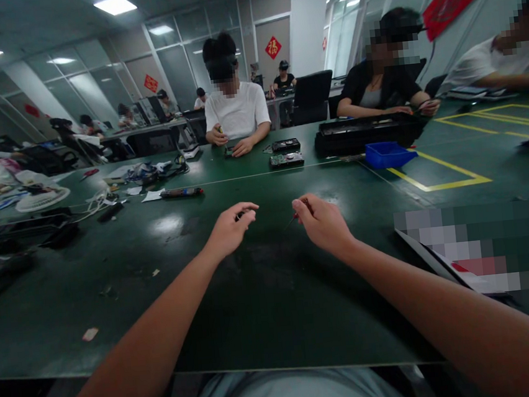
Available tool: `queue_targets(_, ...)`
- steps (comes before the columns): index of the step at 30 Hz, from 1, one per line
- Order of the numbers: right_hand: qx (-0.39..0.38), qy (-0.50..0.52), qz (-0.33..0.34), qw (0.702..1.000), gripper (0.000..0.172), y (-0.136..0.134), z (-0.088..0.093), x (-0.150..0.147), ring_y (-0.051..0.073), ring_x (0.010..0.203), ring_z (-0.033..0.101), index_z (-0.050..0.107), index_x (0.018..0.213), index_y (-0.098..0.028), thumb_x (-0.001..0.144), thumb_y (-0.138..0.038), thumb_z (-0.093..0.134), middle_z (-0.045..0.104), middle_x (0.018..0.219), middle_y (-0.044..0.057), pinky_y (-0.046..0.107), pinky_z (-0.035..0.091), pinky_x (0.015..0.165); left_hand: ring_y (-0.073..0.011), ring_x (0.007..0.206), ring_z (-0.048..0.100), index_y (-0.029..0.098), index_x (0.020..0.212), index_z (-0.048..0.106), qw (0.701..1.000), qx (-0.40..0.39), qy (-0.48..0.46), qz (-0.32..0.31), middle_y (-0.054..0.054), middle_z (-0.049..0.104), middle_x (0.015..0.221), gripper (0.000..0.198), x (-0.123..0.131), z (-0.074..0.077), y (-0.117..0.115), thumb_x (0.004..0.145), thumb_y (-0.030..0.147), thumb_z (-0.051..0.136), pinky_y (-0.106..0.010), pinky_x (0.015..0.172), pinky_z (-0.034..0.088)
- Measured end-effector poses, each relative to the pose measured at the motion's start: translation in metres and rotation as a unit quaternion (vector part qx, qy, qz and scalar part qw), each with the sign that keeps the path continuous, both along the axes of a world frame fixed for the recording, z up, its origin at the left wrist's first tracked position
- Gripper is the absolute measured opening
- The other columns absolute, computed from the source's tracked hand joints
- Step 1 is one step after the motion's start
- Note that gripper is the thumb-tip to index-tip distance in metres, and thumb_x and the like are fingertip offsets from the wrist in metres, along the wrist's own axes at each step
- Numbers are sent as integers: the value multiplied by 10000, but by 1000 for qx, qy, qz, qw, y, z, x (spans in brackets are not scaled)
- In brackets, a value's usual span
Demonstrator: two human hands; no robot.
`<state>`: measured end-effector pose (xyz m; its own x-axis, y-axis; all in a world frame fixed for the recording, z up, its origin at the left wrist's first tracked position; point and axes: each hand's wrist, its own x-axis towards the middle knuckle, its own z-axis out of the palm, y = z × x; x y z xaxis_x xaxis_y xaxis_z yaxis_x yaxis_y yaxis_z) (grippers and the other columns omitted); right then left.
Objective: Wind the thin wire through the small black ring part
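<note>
Above the near middle of the dark green, flat tabletop [258,327], the right hand [325,221] wraps its fingers around a slim, reddish-handled, thin-shafted tool [296,216] pointing left, so a slip could jab the left hand [230,230], half-curled, its grip unclear.

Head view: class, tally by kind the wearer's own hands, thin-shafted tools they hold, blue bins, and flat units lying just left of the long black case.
Left hand and right hand: 2
Thin-shafted tool: 1
Blue bin: 1
Flat units: 2
Total: 6
</note>
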<state>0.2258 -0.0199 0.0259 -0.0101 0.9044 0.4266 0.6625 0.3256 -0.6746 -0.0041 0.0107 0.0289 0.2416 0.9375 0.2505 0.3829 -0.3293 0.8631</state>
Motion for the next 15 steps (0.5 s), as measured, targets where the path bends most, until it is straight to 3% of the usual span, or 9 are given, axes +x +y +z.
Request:
queue_targets(2, -2, -1, 2, 1000, 330, 0, 1, 1, 209, 688, 632, 588, 827, -229, 994, -446, 403, 695, 752, 42, 323, 386, 625, -131, 615, 516, 178, 935, 634, 982, -90, -167, 24, -27, 598, 807, 180, -16, 9, 8, 876, 301, 517, -255, 549, 396)
queue_targets(4, -1, -1, 1, 1000, 329, 0, 0, 2, 212, 694, 633, 585, 825, -231, 995, -446, 403, 694, 752, 44, 326, 385, 630, -122, 567, 491, 170, 879, 582, 934, -175, -309, 42, -17, 555, 762, 143, -38, 19, 14, 874, 280, 490, -245, 500, 366)
queue_targets(6, 2, 2, 1, 1000, 333, 1, -1, 2, 213, 697, 634, 582, 819, -232, 996, -449, 401, 691, 746, 44, 329, 386, 638, -124, 561, 496, 167, 864, 555, 898, -218, -376, 71, -8, 541, 736, 132, -64, 28, 17, 893, 271, 479, -246, 489, 371)
queue_targets(15, -13, 7, 4, 1000, 332, 0, 1, 1, 209, 690, 619, 595, 838, -226, 994, -445, 402, 676, 747, 40, 326, 385, 628, -92, 569, 498, 155, 871, 578, 866, -156, -340, 332, 41, 583, 632, 194, -185, 47, -4, 958, 146, 405, -214, 550, 405)
